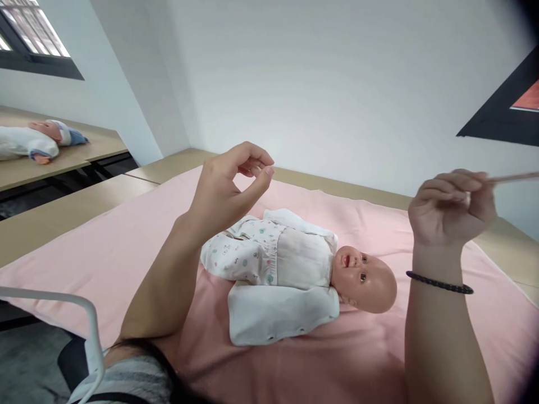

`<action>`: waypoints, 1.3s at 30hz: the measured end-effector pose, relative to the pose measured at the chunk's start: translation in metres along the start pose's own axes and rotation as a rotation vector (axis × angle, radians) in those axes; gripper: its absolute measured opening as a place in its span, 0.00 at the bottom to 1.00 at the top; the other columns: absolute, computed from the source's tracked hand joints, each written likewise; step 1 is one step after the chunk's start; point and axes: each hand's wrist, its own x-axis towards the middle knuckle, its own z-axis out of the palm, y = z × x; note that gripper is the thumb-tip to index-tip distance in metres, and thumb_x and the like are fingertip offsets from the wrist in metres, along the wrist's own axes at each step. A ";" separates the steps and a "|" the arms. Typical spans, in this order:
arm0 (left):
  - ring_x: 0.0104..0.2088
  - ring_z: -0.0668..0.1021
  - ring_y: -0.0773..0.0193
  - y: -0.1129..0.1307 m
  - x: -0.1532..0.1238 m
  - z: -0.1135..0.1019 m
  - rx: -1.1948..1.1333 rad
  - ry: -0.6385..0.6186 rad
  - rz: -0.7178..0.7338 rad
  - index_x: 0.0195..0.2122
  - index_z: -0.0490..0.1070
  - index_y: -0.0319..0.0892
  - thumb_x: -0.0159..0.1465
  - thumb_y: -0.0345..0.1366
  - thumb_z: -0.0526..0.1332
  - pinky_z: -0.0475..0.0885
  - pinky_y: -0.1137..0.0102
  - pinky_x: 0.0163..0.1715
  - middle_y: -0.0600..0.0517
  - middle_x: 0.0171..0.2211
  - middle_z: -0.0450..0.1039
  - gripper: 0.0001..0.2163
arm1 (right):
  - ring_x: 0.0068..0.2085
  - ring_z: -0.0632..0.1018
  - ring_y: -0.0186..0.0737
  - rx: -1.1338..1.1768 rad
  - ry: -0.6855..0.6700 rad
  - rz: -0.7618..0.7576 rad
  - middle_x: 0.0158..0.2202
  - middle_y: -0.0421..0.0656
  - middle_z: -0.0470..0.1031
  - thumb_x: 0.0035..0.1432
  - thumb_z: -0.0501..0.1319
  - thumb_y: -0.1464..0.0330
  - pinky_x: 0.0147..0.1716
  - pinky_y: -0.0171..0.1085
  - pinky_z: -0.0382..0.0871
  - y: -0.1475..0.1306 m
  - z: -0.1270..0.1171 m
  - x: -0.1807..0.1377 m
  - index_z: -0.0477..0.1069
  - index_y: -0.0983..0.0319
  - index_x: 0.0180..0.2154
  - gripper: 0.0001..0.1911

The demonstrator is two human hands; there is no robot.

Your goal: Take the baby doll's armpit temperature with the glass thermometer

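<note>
My left hand is raised over the legs of a baby doll. Its fingers curve loosely with the thumb tip close to the index fingertip, and nothing shows between them. Off to the right of the doll's head, my right hand pinches a thin pinkish stick that runs out of view; its kind cannot be made out. The doll lies on its back, head to the right, in patterned trousers and a white top. A white garment is spread open beneath and beside it.
A pink cloth covers most of the wooden table, which stands against a white wall. Another dressed doll lies on a separate table at the far left. A white curved metal frame is at the lower left.
</note>
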 end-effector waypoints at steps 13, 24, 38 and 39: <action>0.38 0.80 0.64 -0.001 0.000 0.001 0.002 -0.005 -0.006 0.38 0.72 0.43 0.67 0.35 0.59 0.78 0.67 0.43 0.52 0.36 0.77 0.04 | 0.33 0.73 0.37 -0.025 -0.238 0.096 0.28 0.41 0.73 0.54 0.68 0.55 0.34 0.42 0.67 -0.006 0.012 -0.004 0.71 0.60 0.27 0.16; 0.37 0.80 0.64 -0.001 0.002 0.000 0.045 -0.012 0.008 0.36 0.73 0.44 0.67 0.35 0.58 0.78 0.67 0.41 0.53 0.35 0.78 0.05 | 0.31 0.73 0.43 -0.027 -0.379 0.225 0.27 0.43 0.73 0.50 0.71 0.57 0.32 0.43 0.69 0.007 0.011 0.002 0.73 0.54 0.27 0.11; 0.37 0.80 0.65 0.001 0.002 0.001 0.082 -0.018 -0.021 0.35 0.73 0.44 0.66 0.34 0.58 0.78 0.69 0.41 0.53 0.35 0.78 0.05 | 0.31 0.74 0.37 0.032 -0.390 0.233 0.28 0.41 0.75 0.48 0.75 0.61 0.33 0.38 0.71 0.002 0.016 -0.002 0.78 0.59 0.29 0.11; 0.37 0.80 0.65 0.001 0.002 0.000 0.082 -0.018 -0.019 0.35 0.73 0.44 0.66 0.34 0.58 0.78 0.69 0.41 0.53 0.35 0.78 0.05 | 0.28 0.71 0.33 0.235 -0.340 0.201 0.25 0.39 0.71 0.48 0.75 0.60 0.30 0.35 0.70 0.006 0.016 -0.001 0.77 0.58 0.29 0.12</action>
